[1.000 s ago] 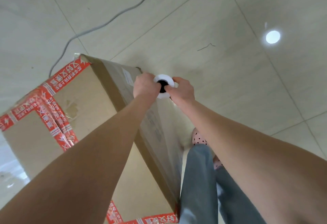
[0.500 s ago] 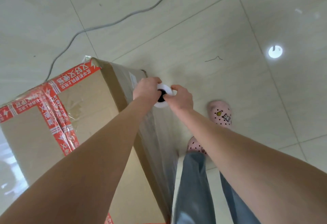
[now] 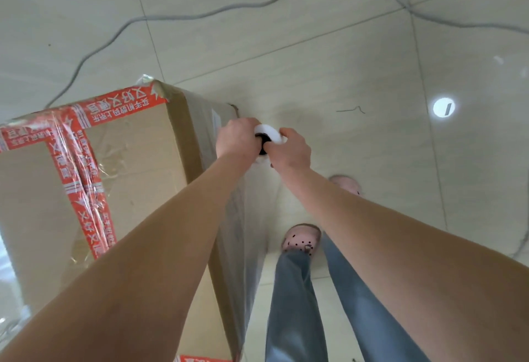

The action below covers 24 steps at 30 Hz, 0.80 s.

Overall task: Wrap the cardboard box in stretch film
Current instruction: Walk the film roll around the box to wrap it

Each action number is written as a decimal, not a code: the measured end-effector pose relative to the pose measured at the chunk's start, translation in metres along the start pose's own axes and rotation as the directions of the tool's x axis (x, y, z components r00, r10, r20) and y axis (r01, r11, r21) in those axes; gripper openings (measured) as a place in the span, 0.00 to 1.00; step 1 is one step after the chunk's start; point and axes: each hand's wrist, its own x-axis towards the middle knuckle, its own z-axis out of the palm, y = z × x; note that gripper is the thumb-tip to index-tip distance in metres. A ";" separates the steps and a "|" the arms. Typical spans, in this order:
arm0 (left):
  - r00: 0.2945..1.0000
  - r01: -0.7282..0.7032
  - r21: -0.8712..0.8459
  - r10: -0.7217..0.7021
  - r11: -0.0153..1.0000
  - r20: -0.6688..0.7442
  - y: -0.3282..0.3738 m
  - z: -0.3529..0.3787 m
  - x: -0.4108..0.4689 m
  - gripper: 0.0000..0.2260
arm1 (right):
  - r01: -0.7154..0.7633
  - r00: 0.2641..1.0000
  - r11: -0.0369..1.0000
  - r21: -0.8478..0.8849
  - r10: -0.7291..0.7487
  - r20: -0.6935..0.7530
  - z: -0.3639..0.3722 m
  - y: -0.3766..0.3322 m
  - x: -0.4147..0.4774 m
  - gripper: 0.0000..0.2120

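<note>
A tall cardboard box (image 3: 134, 161) with red printed tape on its top stands on the floor at the left. Clear stretch film (image 3: 243, 235) covers its right side and runs up to a white roll (image 3: 270, 134) with a black core, held upright near the box's far right corner. My left hand (image 3: 236, 138) grips the roll's top from the left. My right hand (image 3: 292, 150) grips it from the right. The lower part of the roll is hidden behind my hands.
The floor is pale glossy tile (image 3: 372, 61). Grey cables (image 3: 200, 15) snake across it beyond the box. My legs in blue jeans (image 3: 297, 304) and pink spotted shoes (image 3: 302, 240) stand just right of the box. A round light reflection (image 3: 443, 107) shows at the right.
Both hands stay on the roll near the box's far right corner. I have stepped forward along the box's right side, and both shoes are now in view.
</note>
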 end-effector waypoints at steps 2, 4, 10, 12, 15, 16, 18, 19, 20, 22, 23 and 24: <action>0.996 0.079 -0.123 -0.082 0.989 -0.023 -0.001 0.000 0.000 0.08 | 0.058 0.998 0.994 -0.095 -0.058 0.000 -0.006 -0.007 0.003 0.21; 0.983 0.163 -0.260 -0.179 0.952 -0.041 -0.003 0.000 -0.001 0.07 | 0.101 0.995 0.985 -0.141 -0.103 -0.003 -0.010 -0.016 0.003 0.18; 0.949 0.273 -0.437 -0.315 0.857 -0.025 0.002 -0.002 0.000 0.09 | 0.113 0.992 0.988 -0.103 -0.118 -0.044 -0.008 -0.027 0.007 0.16; 0.946 0.296 -0.413 -0.324 0.861 0.002 0.005 0.001 -0.001 0.08 | 0.111 0.993 0.982 -0.150 -0.114 -0.014 -0.013 -0.025 0.008 0.14; 0.956 0.286 -0.371 -0.290 0.883 0.046 0.011 0.001 0.004 0.09 | 0.121 0.993 0.971 -0.204 -0.122 0.006 -0.023 -0.027 0.012 0.15; 0.961 0.273 -0.350 -0.269 0.896 0.063 0.014 -0.001 0.006 0.10 | 0.117 0.993 0.968 -0.222 -0.118 0.010 -0.026 -0.027 0.014 0.16; 0.973 0.229 -0.278 -0.211 0.933 0.093 0.021 -0.003 0.011 0.09 | 0.121 0.993 0.959 -0.256 -0.119 0.021 -0.029 -0.028 0.018 0.15; 0.975 0.214 -0.238 -0.192 0.947 0.112 0.024 -0.004 0.014 0.08 | 0.131 0.991 0.953 -0.273 -0.129 0.027 -0.030 -0.028 0.019 0.15; 0.975 0.210 -0.208 -0.187 0.955 0.123 0.027 -0.006 0.016 0.08 | 0.141 0.990 0.948 -0.285 -0.137 0.031 -0.031 -0.027 0.020 0.15; 0.972 0.208 -0.168 -0.186 0.963 0.141 0.030 -0.008 0.020 0.08 | 0.143 0.990 0.947 -0.288 -0.139 0.036 -0.031 -0.026 0.022 0.14; 0.972 0.204 -0.156 -0.182 0.966 0.147 0.031 -0.008 0.021 0.07 | 0.141 0.990 0.948 -0.285 -0.138 0.034 -0.031 -0.027 0.023 0.14; 0.974 0.200 -0.152 -0.179 0.968 0.142 0.031 -0.009 0.023 0.07 | 0.141 0.990 0.947 -0.288 -0.139 0.026 -0.031 -0.028 0.024 0.13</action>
